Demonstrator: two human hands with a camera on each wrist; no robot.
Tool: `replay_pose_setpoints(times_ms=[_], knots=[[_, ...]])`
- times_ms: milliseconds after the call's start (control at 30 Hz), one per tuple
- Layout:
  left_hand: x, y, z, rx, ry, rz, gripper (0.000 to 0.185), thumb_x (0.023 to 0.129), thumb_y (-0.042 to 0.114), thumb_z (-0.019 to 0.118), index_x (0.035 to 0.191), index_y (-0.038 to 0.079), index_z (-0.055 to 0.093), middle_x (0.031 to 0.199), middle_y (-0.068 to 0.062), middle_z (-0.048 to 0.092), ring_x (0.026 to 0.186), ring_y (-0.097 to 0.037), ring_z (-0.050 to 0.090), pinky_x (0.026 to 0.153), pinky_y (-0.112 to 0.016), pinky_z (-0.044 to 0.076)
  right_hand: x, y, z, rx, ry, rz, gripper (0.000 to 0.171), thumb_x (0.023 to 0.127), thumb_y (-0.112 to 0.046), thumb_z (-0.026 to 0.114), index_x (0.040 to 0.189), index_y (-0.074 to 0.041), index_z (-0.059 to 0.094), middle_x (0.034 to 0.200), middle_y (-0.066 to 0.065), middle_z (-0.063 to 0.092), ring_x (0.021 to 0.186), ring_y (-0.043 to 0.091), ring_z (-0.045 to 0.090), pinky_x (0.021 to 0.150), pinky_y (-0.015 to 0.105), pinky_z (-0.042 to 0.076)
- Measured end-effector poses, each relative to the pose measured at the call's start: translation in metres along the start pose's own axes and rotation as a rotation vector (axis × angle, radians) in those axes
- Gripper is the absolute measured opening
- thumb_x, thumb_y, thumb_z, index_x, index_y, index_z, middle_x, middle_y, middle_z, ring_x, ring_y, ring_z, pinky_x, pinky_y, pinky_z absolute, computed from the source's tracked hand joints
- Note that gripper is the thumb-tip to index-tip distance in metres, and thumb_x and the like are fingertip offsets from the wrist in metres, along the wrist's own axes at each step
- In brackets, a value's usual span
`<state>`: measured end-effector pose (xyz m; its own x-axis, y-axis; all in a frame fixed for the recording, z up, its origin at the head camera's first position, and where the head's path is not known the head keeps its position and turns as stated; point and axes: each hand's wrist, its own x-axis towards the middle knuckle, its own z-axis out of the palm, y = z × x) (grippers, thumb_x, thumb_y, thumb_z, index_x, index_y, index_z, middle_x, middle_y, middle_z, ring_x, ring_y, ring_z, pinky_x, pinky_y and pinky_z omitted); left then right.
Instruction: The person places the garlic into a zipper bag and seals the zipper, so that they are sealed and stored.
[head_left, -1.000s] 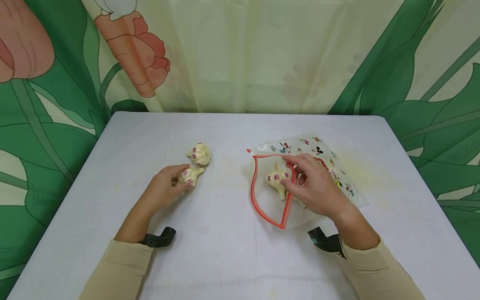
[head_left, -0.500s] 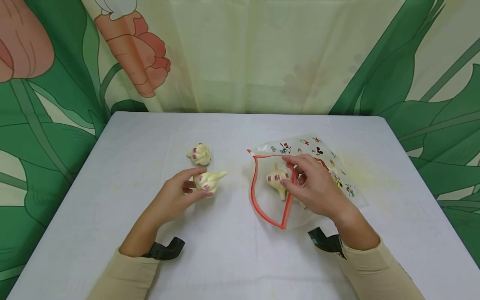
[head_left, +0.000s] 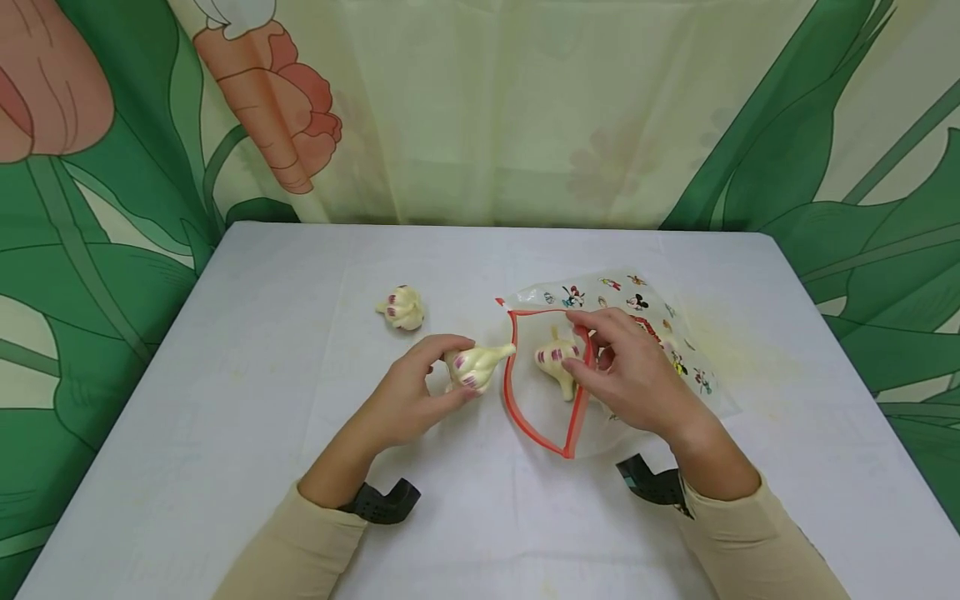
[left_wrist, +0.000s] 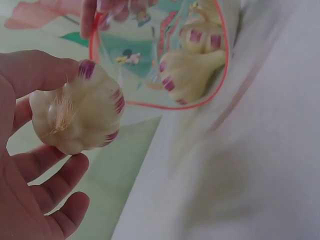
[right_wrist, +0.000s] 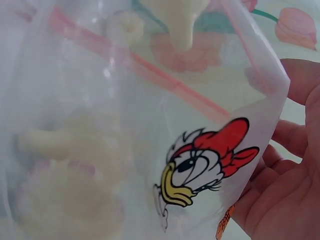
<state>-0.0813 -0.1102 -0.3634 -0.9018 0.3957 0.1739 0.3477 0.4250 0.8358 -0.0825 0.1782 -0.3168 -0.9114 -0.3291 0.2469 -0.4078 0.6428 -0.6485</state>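
Note:
My left hand (head_left: pixel 412 396) holds a garlic bulb (head_left: pixel 477 367) between thumb and fingers, its stem pointing right at the red rim of a zip bag (head_left: pixel 600 287). In the left wrist view the root end of this held bulb (left_wrist: pixel 75 112) faces the camera. The clear bag has cartoon figures printed on it. My right hand (head_left: pixel 633 367) pinches the near right side of its red-edged mouth, which stands apart. Inside the bag lie garlic bulbs with purple patches; a front bulb (left_wrist: pixel 187 75) and one behind it (left_wrist: pixel 205 37) show through the mouth.
Another garlic bulb (head_left: pixel 403 308) lies on the white-covered table (head_left: pixel 300 275), back and left of the bag. A curtain (head_left: pixel 487 108) with plant prints hangs behind the table's far edge. A dark wrist mount (head_left: pixel 386 502) sits on the left wrist.
My left hand has lifted the nearer garlic bulb from beside the other one and carried it right to the bag's mouth. My right hand and the bag stay in place.

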Motion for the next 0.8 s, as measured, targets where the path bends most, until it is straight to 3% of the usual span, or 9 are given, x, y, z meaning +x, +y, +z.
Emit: replay_pose_setpoints(times_ms=[267, 533, 800], knots=[[0.007, 0.006, 0.016, 0.019, -0.009, 0.059, 0.048, 0.086, 0.012, 0.079, 0.129, 0.009, 0.060, 0.130, -0.005, 0.056, 0.119, -0.018, 0.051, 0.089, -0.043, 0.047, 0.000, 0.001, 0.000, -0.008, 0.008, -0.010, 0.050, 0.086, -0.004, 0.077, 0.134, 0.000, 0.060, 0.106, 0.011, 0.057, 0.082, 0.018, 0.052, 0.070, 0.026, 0.050], [0.013, 0.011, 0.031, 0.076, -0.047, 0.037, 0.046, 0.086, 0.013, 0.078, 0.130, 0.010, 0.063, 0.128, -0.007, 0.052, 0.120, -0.019, 0.051, 0.101, -0.040, 0.046, 0.002, 0.001, 0.001, -0.004, 0.004, -0.013, 0.050, 0.087, -0.004, 0.076, 0.134, -0.001, 0.060, 0.108, 0.012, 0.057, 0.082, 0.018, 0.053, 0.072, 0.032, 0.053], [0.018, 0.011, 0.040, 0.133, -0.060, 0.004, 0.049, 0.087, 0.014, 0.079, 0.132, 0.012, 0.063, 0.129, -0.008, 0.052, 0.121, -0.022, 0.051, 0.102, -0.039, 0.046, 0.004, -0.001, 0.002, 0.004, 0.016, -0.024, 0.051, 0.086, -0.003, 0.077, 0.134, 0.001, 0.059, 0.110, 0.012, 0.058, 0.082, 0.018, 0.055, 0.072, 0.023, 0.051]])
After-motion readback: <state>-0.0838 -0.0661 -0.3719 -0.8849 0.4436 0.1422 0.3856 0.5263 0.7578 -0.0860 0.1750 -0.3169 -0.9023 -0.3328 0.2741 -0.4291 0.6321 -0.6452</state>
